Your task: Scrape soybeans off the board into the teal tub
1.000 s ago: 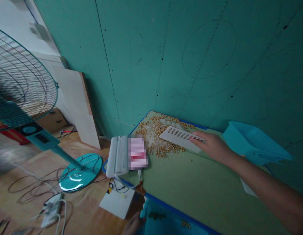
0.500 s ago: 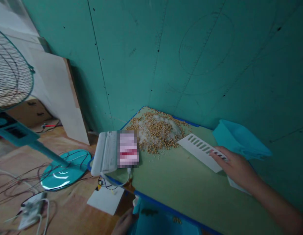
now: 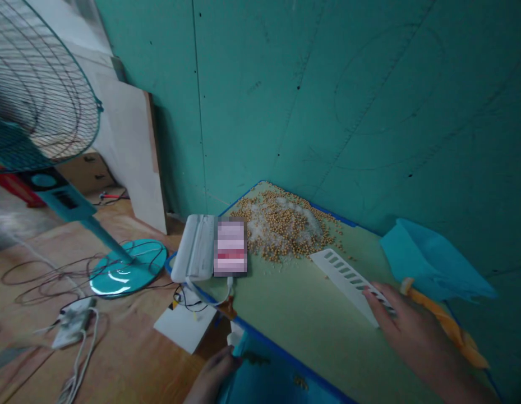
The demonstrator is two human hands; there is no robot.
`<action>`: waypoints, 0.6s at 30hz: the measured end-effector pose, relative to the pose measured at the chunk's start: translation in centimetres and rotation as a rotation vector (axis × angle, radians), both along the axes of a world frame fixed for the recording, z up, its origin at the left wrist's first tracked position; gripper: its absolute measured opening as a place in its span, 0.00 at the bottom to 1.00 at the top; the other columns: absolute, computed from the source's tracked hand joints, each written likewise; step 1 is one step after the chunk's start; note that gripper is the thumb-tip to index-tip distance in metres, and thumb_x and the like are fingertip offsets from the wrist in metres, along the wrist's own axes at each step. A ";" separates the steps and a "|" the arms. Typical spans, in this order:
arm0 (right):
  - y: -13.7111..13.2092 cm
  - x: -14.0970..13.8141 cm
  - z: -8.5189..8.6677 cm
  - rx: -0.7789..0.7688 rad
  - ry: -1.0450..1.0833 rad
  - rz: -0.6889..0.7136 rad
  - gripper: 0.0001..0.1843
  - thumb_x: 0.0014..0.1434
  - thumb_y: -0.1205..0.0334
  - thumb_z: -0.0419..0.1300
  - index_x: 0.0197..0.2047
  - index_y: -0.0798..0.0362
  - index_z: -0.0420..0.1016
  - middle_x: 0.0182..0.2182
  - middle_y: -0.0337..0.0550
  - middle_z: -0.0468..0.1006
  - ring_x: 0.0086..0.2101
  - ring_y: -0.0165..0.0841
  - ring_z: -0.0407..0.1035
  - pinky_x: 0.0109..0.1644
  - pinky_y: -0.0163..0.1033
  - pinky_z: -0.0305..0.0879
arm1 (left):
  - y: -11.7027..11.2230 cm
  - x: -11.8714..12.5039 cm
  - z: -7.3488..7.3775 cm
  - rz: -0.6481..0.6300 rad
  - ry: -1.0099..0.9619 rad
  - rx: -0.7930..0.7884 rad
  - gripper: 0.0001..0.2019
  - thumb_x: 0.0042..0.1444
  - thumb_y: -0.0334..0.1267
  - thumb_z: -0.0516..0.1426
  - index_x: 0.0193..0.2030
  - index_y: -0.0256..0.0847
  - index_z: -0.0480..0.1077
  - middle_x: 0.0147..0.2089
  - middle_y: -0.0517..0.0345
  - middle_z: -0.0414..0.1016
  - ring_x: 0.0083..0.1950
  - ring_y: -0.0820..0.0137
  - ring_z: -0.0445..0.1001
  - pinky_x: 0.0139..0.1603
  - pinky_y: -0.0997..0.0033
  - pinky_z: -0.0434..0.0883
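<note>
My right hand (image 3: 411,331) grips a flat white plastic strip with a row of slots (image 3: 344,280), held above the pale green tabletop (image 3: 285,325). The strip's far end is close to the near right edge of a heap of tan, soybean-like beans (image 3: 285,224). Whitish, clear-looking grains (image 3: 313,224) are mixed through the heap. Low at the table's front edge, my left hand (image 3: 216,373) closes on the rim of a blue bin (image 3: 272,387). A few beans lie inside that bin. Part of my left hand is cut off by the frame.
A phone (image 3: 230,247) and a white case (image 3: 195,247) occupy the table's left corner, with a cable attached. A blue folded container (image 3: 437,258) and an orange cloth (image 3: 451,325) are at the right. A standing fan (image 3: 113,241), cords and a power strip (image 3: 75,320) stand left.
The view has swung left. My right hand and the slotted strip have drawn slightly back from the heap, and the orange cloth now shows beside it. My left hand stays at the bin.
</note>
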State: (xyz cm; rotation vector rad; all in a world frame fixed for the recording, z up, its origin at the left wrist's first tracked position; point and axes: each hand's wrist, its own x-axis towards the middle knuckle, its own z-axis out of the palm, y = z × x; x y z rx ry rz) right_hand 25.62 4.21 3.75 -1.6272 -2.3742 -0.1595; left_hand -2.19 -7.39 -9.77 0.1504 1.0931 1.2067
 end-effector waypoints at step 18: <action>-2.4 1.9 -0.1 0.222 -0.209 0.117 0.14 0.57 0.55 0.46 0.36 0.51 0.70 0.30 0.44 0.78 0.28 0.36 0.73 0.27 0.36 0.67 | 0.2 -0.9 -0.1 -0.149 -0.042 0.034 0.08 0.32 0.41 0.63 0.19 0.39 0.72 0.16 0.65 0.72 0.20 0.74 0.68 0.23 0.78 0.62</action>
